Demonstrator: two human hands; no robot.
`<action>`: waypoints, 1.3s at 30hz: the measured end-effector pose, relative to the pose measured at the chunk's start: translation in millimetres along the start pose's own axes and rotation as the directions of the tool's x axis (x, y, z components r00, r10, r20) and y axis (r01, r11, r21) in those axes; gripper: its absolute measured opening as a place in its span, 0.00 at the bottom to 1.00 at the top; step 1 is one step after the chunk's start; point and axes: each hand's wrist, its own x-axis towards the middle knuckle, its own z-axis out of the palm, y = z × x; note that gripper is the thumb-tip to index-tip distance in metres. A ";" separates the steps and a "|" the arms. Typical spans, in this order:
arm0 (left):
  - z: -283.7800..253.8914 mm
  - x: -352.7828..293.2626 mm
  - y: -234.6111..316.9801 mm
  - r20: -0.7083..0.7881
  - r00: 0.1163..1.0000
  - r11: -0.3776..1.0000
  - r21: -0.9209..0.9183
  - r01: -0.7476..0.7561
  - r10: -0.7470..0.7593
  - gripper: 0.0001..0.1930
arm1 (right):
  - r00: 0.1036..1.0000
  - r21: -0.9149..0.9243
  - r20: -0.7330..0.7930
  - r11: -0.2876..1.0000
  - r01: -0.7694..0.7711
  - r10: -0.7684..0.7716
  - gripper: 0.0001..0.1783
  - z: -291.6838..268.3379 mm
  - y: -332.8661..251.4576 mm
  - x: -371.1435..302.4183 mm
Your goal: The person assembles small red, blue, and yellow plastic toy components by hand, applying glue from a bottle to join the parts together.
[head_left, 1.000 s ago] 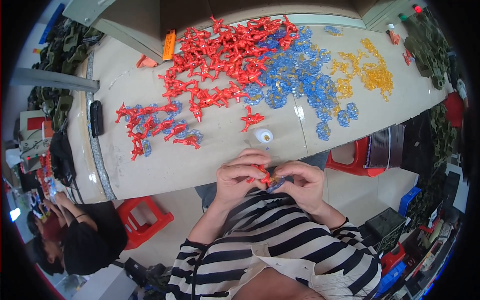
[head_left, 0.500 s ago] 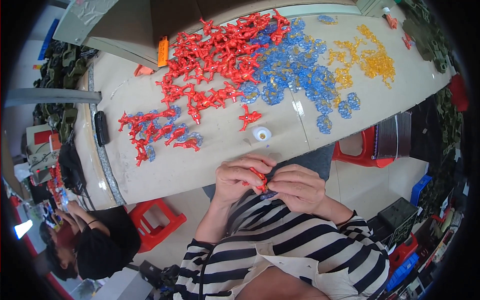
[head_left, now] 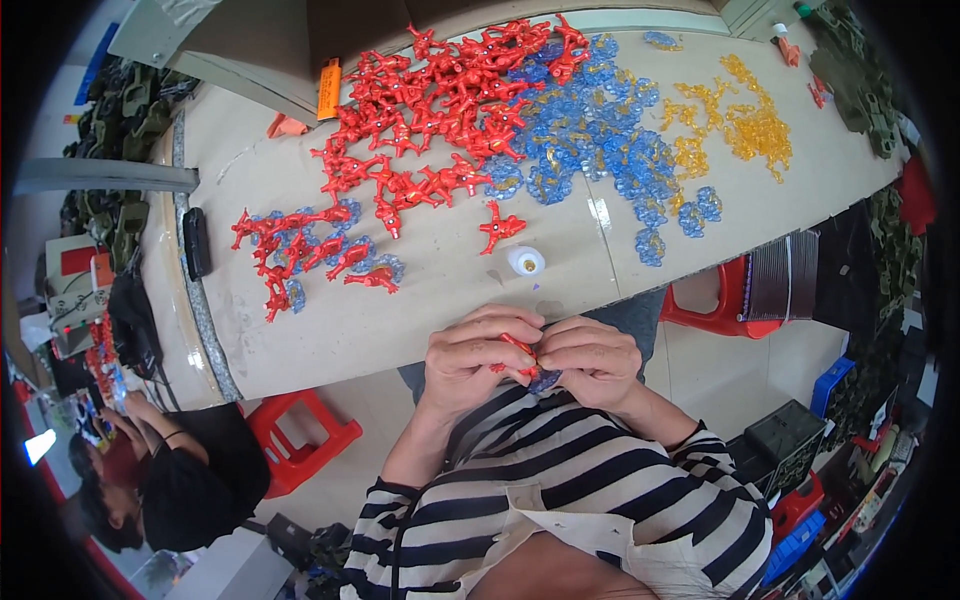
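Note:
Close to my body, just off the table's front edge, my left hand (head_left: 472, 358) pinches a small red plastic figure (head_left: 521, 348). My right hand (head_left: 596, 364) meets it there, fingers closed on a dark bluish translucent piece (head_left: 544, 380) that touches the figure's lower end. Fingertips cover much of both parts, so how they fit together is hidden. On the table ahead of my hands stands a small white bottle (head_left: 526, 261) with a round top. Beside it lies a single red figure (head_left: 500, 228).
A big heap of red figures (head_left: 440, 100) adjoins blue translucent pieces (head_left: 600, 130) and yellow translucent bits (head_left: 755, 130). Red figures joined with blue pieces (head_left: 300, 250) lie at left. Red stools (head_left: 300, 440) stand below the table. Another person (head_left: 190, 480) sits at lower left.
Both hands have drawn slightly closer together around the figure, the right shifting a little left. More of the bluish piece shows below the fingers. The whole view has shifted slightly.

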 end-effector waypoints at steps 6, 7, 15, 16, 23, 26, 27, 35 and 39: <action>-9.5 -0.3 7.5 0.026 1.000 1.000 -0.008 0.012 -0.012 0.11 | 0.999 0.051 0.037 0.998 -0.024 0.022 0.15 4.1 -2.0 6.6; -12.9 0.8 9.8 0.025 1.000 1.000 -0.008 0.011 -0.010 0.11 | 0.998 0.010 0.052 1.000 -0.023 0.022 0.16 4.3 -2.6 10.9; -44.4 23.2 26.0 -0.063 0.992 0.276 0.961 0.032 0.105 0.18 | 0.966 -0.417 -0.202 0.878 -0.235 0.163 0.23 -6.7 0.5 20.0; -45.4 23.9 23.8 -0.081 0.996 0.222 0.972 0.074 0.023 0.21 | 0.959 -0.436 -0.228 0.863 -0.256 0.169 0.21 -2.9 0.0 27.6; -4.2 47.5 22.9 -0.001 1.000 0.190 0.982 0.004 -0.019 0.21 | 0.987 -0.548 -0.118 0.822 -0.158 0.110 0.20 -0.8 15.5 38.8; 13.0 54.9 8.6 -0.020 0.997 0.132 0.991 0.029 -0.069 0.18 | 0.965 -0.424 -0.235 0.881 -0.209 0.116 0.16 -11.0 10.7 33.6; 16.4 55.5 6.2 -0.023 0.997 0.131 0.991 0.032 -0.069 0.18 | 0.965 -0.423 -0.233 0.882 -0.208 0.116 0.16 -12.9 12.5 28.0; 17.7 28.9 -0.3 -0.154 0.988 0.644 0.754 0.133 -0.024 0.12 | 0.894 -0.007 -0.330 0.947 -0.322 0.302 0.19 -30.4 -3.8 7.5; 0.9 9.5 14.8 -0.266 0.765 0.808 -0.259 0.529 -0.587 0.12 | 0.953 -0.205 -0.182 0.938 -0.279 0.243 0.19 -35.1 -17.2 18.8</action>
